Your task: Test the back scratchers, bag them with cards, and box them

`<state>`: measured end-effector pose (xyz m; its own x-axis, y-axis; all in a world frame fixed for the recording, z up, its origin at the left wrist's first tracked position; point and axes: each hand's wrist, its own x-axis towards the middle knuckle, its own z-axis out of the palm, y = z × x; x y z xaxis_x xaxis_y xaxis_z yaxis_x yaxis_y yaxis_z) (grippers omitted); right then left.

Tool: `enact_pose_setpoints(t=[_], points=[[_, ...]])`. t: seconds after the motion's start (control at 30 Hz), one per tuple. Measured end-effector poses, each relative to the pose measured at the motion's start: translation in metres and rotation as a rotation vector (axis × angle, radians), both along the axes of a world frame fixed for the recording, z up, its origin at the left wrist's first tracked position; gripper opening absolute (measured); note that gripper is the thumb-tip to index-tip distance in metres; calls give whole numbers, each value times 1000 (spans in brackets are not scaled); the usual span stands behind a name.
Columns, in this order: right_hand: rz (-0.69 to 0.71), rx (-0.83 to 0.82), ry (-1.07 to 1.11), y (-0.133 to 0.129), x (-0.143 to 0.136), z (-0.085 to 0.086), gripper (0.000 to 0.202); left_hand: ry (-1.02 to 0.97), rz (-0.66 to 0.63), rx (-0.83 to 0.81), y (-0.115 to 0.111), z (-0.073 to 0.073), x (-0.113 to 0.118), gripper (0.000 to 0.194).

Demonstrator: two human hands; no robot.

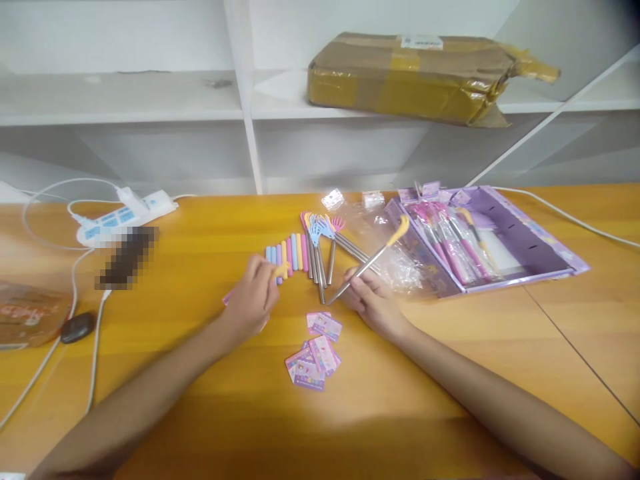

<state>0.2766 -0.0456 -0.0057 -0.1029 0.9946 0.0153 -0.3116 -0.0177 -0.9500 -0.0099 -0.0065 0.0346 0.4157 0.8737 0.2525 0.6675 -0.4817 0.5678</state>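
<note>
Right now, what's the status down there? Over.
Right hand: gripping yellow-headed metal rod. Left hand: pinching small yellow piece. Loose cards lying close by.

This looks like an office: wooden desk (360, 420), white shelving (150, 100) (taped carton (390, 87) aboard), power strip (123, 219).

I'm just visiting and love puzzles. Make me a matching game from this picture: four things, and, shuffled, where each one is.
Things
1. Slim metal rod with a curved yellow end
2. Brown cardboard box wrapped in shiny tape
3. Loose group of pink and purple printed cards
4. White plastic power strip

Places
A. On the orange-brown wooden table, between the two forearms
B. On the white shelf
C. Toward the back left of the table
D. In the person's right hand

Right pairs: 1-D, 2-B, 3-A, 4-C
</note>
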Motion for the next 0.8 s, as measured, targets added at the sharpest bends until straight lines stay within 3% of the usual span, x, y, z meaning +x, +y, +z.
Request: enact_pose_setpoints(t=[0.13,0.3,0.5,0.8], points=[[1,-12,76,-7,-11,-5,35,99,-277,60,-14,-16,7,27],[53,-35,75,-10,0,-9,52,123,-433,138,-10,-32,5,36],[57,-28,76,-7,2,-7,48,99,-505,89,-8,-29,3,43],[56,-4,33,-6,3,-9,46,11,-500,22,-5,-29,1,39]])
